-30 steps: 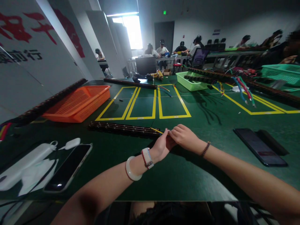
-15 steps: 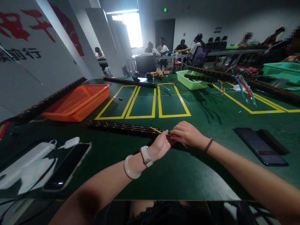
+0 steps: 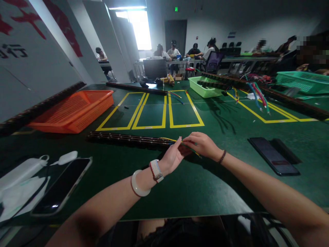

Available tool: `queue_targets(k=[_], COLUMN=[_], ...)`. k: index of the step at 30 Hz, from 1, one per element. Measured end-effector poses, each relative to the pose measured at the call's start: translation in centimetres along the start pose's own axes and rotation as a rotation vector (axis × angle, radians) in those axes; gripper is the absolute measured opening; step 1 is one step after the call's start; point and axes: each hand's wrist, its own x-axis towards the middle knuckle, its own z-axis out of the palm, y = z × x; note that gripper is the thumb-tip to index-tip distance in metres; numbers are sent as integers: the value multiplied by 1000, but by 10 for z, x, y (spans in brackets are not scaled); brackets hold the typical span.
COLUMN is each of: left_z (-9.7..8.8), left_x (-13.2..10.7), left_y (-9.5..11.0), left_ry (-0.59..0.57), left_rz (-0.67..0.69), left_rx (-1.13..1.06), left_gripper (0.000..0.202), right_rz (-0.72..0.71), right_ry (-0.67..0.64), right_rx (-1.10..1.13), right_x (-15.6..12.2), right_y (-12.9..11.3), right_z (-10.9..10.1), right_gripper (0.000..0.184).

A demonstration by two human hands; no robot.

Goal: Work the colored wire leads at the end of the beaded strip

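We're likely straightening wires [image 3: 167, 139] at end of strip [image 3: 128, 138]: left hand [image 3: 172, 158] half-curled, hold unclear; right hand [image 3: 203, 144] pinched on wires. Next move, we judge, calls for light touch.

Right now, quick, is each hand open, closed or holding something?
Left hand: closed on the coloured wires.
Right hand: fingers curled at the same wires; whether it grips them cannot be told.
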Motion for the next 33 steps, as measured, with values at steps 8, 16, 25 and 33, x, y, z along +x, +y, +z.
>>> queue_targets(k=[8,16,25,33], left_z=[-1,-4,-6,2], left_x=[-3,-1,1,0], left_y=[-1,0,0,0], left_ry=[-2,-38,-50,38], left_rz=[28,-36,-31,-14], left_rx=[172,195,106,48], left_gripper=[30,27,27,21], right_rz=[231,322,154,-242], right_ry=[136,37,96,-379], right_rx=[121,-50,-14,-307], right_x=[0,6,1,5], right_y=[23,42,24,1], right_z=[3,24,-10,-14], right_gripper=[12,13,25,20])
